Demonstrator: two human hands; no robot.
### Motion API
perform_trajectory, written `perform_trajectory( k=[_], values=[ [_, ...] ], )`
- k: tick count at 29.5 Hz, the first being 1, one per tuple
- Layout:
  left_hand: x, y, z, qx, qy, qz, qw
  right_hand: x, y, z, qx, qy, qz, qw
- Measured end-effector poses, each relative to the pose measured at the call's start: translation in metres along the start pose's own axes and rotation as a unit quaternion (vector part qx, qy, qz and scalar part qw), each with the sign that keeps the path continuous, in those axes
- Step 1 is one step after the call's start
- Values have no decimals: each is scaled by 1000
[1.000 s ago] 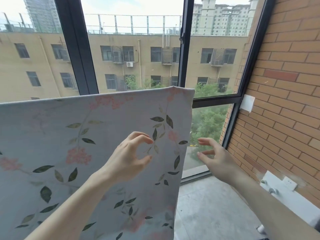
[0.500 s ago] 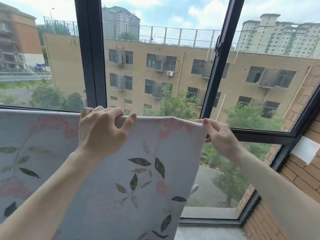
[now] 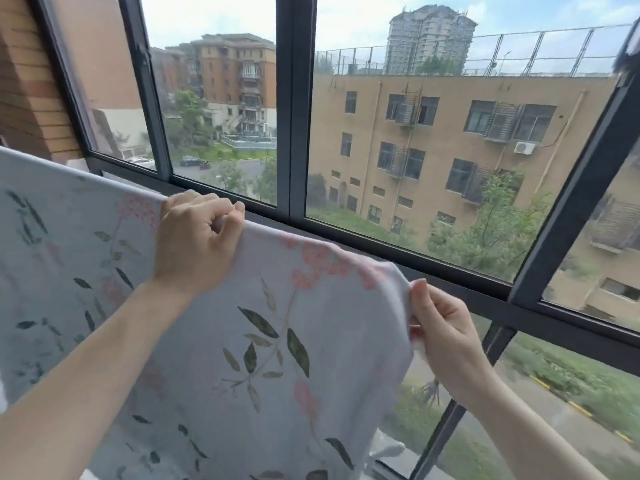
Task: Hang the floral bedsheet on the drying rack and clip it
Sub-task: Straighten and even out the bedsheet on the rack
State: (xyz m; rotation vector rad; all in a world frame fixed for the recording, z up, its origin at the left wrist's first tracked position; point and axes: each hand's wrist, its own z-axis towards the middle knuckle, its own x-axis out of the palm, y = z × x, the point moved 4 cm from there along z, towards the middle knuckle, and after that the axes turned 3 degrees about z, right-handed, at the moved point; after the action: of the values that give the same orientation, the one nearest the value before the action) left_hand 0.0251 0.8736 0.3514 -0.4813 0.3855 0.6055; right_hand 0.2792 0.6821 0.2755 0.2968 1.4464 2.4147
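Bedsheet edge adjustment at the window frame (image 3: 298,109)

The left hand (image 3: 194,240) now grips the floral bedsheet (image 3: 263,358) top fold; the right hand (image 3: 440,327) has dropped, pinching its corner. No clip fitted.

Left hand (image 3: 194,242) fisted, raised — right hand (image 3: 441,327) lower, fingers pinched; forearms extended.
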Motion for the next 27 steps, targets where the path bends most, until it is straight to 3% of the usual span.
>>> perform_trajectory(
  k=[2, 5, 8, 11, 16, 22, 27],
  values=[
    [-1, -2, -10, -21, -12, 16, 1000, -5, -8, -5, 10, 97, -13, 995],
    [-7, -24, -38, -76, -16, -27, 997, -6, -11, -8, 21, 156, -39, 987],
    [-13, -74, -91, -95, 26, -83, 992, -5, -3, -4, -3, 171, -57, 984],
    [-10, -119, -153, -75, 117, -99, 985, -1, 2, -2, -12, 190, -37, 981],
    [13, -143, -222, -75, 202, -113, 970, 0, 5, -5, -18, 159, -29, 987],
    [49, -159, -279, -205, 187, -79, 957, 0, 15, -12, -39, 202, -59, 977],
    [72, -168, -291, -250, 133, -47, 958, -1, 20, -10, -34, 236, -63, 969]
  ],
)
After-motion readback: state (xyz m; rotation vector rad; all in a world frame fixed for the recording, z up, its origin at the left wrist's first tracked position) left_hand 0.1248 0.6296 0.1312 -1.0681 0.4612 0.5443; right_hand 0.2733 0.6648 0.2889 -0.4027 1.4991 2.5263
